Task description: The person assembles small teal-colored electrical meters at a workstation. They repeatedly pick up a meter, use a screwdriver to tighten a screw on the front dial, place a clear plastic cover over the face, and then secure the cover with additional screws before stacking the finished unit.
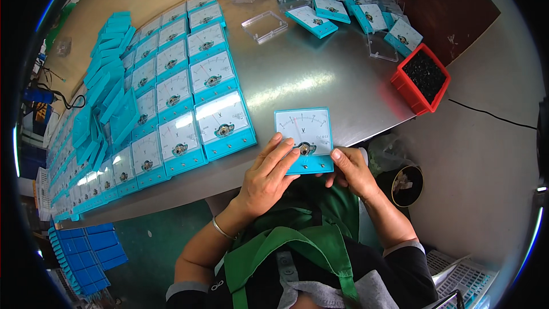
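A square panel voltmeter (313,129) with a white dial, a thin pointer and a turquoise base is held just off the table's front edge, in front of my body. My left hand (263,177) grips its lower left side, fingers lying over the dial beside the small metal movement; the thumb is hidden. On the lower right corner, my right hand (355,173) pinches the base, thumb at the edge and fingers partly underneath. Whether a clear cover sits over this dial, I cannot tell.
Rows of similar voltmeters (220,115) fill the metal table's (269,80) left side, with turquoise cases (123,111) heaped on them. Loose meters (331,8) and clear covers (264,26) lie at the back. A red bin (412,92) of small black parts stands at the right edge.
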Demonstrator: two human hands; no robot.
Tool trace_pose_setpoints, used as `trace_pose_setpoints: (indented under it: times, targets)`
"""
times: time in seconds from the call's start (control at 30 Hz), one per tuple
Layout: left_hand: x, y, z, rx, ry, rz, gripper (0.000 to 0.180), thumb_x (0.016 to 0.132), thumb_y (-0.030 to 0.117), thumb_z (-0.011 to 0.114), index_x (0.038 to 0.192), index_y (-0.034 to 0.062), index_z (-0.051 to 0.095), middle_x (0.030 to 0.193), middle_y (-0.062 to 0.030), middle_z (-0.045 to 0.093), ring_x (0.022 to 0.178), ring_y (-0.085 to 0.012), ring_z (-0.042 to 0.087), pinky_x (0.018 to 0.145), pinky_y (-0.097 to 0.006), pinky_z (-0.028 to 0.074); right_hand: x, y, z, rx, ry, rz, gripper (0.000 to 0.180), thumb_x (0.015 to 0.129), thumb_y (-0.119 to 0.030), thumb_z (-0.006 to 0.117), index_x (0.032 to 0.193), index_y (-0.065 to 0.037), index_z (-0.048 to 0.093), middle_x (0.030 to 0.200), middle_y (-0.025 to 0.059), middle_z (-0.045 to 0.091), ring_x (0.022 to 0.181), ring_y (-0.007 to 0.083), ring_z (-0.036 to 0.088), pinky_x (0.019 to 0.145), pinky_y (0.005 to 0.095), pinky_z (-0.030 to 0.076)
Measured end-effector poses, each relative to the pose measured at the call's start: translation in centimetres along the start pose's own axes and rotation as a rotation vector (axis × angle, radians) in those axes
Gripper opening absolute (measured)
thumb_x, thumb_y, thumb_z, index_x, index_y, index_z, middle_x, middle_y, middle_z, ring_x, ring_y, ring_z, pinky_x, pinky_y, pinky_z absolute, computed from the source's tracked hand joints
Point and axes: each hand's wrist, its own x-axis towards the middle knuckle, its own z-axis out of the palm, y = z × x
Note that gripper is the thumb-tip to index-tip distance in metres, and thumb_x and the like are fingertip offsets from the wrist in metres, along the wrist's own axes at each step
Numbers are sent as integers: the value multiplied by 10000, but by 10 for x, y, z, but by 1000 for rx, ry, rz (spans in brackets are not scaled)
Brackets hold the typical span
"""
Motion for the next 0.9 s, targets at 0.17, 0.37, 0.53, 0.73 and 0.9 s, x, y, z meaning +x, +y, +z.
trace_pose_setpoints:
  times: [0.17, 0.37, 0.53, 0.73, 0.9]
  targets:
    - [-4, -4, 5, -16, 58, 21, 509, 637, 53, 806, 1109, 21, 619, 1241, -112, 561, 1227, -332, 487, 996, -407, 452, 0, -1, 3, -39, 17, 34, 615, 889, -565, 531, 904, 41, 634, 696, 100, 651, 492, 106, 593, 370, 176, 346]
    - [-9, -6, 6, -48, 92, 33, 512, 628, 44, 812, 1103, 22, 622, 1245, -103, 561, 1230, -330, 485, 996, -413, 453, -8, 1, 8, -4, 84, -2, 511, 900, -466, 589, 892, 43, 634, 638, 40, 613, 515, 107, 599, 422, 189, 340]
    - [-3, -1, 1, -14, 11, 22, 515, 635, 45, 797, 1117, 22, 618, 1262, -106, 540, 1250, -320, 464, 997, -400, 452, -7, -12, -1, -482, 76, -76, 451, 862, -396, 660, 783, 46, 610, 549, 86, 538, 506, 147, 557, 458, 295, 380]
    - [8, 0, 2, 13, -39, 4, 533, 625, 52, 795, 1123, 22, 605, 1264, -115, 534, 1244, -334, 465, 994, -406, 448, -13, -56, -6, -290, 220, -439, 226, 925, -214, 606, 879, 6, 581, 675, 15, 548, 579, 80, 503, 551, 232, 414]
    - [9, 1, 3, 59, -27, 6, 535, 626, 63, 794, 1123, 25, 600, 1266, -124, 535, 1233, -340, 475, 982, -410, 450, 13, -73, 30, 393, 91, -797, 161, 948, -137, 551, 943, -22, 438, 635, 11, 470, 528, 62, 436, 457, 214, 374]
